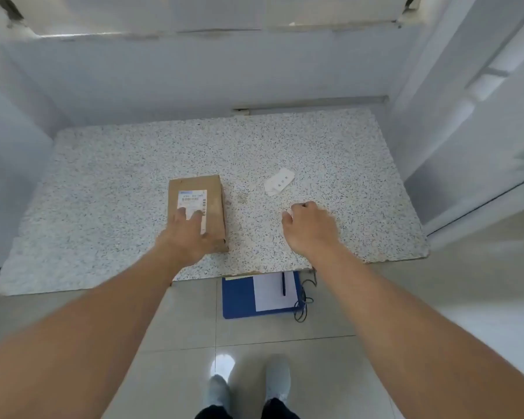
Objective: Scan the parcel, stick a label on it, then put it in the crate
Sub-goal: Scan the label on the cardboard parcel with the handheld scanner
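The speckled surface (pixel 285 140) sits in a white alcove, with walls close along its left, far and right edges; only the near edge is open to the tiled floor (pixel 285 358). A brown cardboard parcel (pixel 217 207) lies flat a little left of the middle, its near end close to the near edge, with bare surface all around it and the widest free stretch toward the far corners. A white label (pixel 194 201) with a barcode covers part of its top. The left hand (pixel 188 234) rests palm-down on the near half of the parcel, its fingers (pixel 180 213) spread and flat across the label, pressing rather than gripping. A small white tag (pixel 279 181) lies apart, toward the right of the middle. The right hand (pixel 310 226) is near the near edge, right of the parcel and just short of the tag; its fingers are curled loosely inward, and something small and pale may be pinched at the fingertips, though blur makes that uncertain. On the floor below the near edge lie a blue clipboard (pixel 239 300) with paper, a pen (pixel 283 284) and a dark cord (pixel 303 303).
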